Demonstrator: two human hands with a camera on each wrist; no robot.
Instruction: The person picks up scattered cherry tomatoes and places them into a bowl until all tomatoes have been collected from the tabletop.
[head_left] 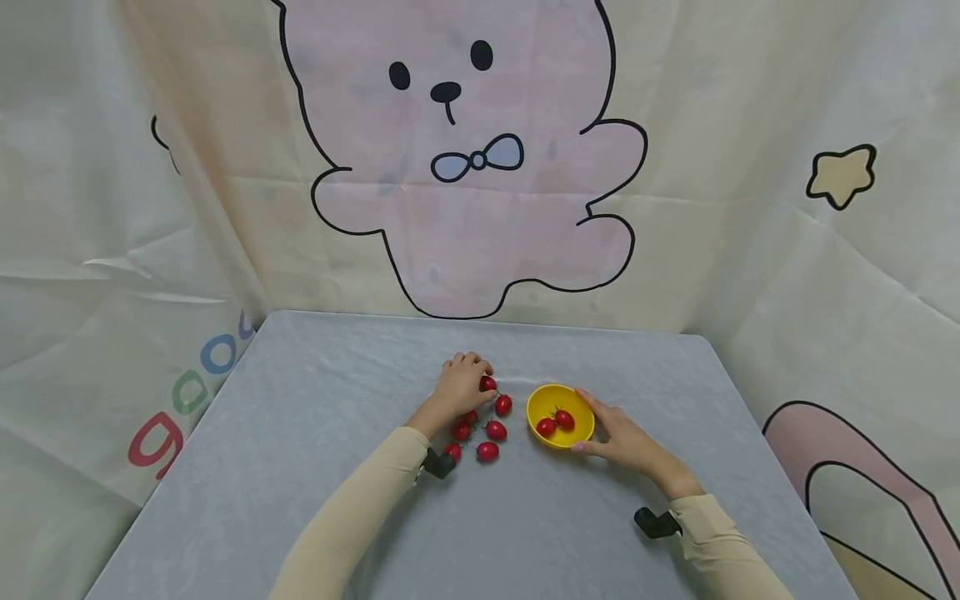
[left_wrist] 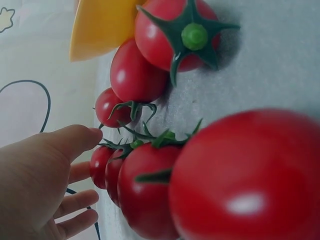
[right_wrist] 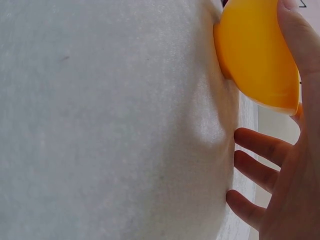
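Left hand [head_left: 459, 385] has its thumb and fingers either side of the farthest tomato [head_left: 488, 383], but honestly I can't tell if they're really pinching it or just curved round it. Right hand [head_left: 624, 437] is way easier to read: it's holding the yellow bowl [head_left: 555, 400] between thumb and index, thumb at about 5 o'clock on the bowl, index at about 1 (12 is the far edge, btw). Its other three fingers are spread, well clear of the bowl.

Two red tomatoes [head_left: 565, 419] sit in the bowl, one near the middle, one toward 8 o'clock. The bowl itself is at roughly 4 o'clock from that farthest tomato. The loose tomatoes [head_left: 496, 430] on the counter [head_left: 555, 517] run in two rough lines from there, one heading down to 6 o'clock, the other to 7, green stems showing on several.

Further out, both arms have beige sleeves [head_left: 360, 508] and black wrist pieces [head_left: 657, 523]. Big pink bear [head_left: 480, 233] on the cloth backdrop [head_left: 697, 108] at 12, yellow star [head_left: 842, 177] at 2, coloured letters [head_left: 218, 354] around 9.
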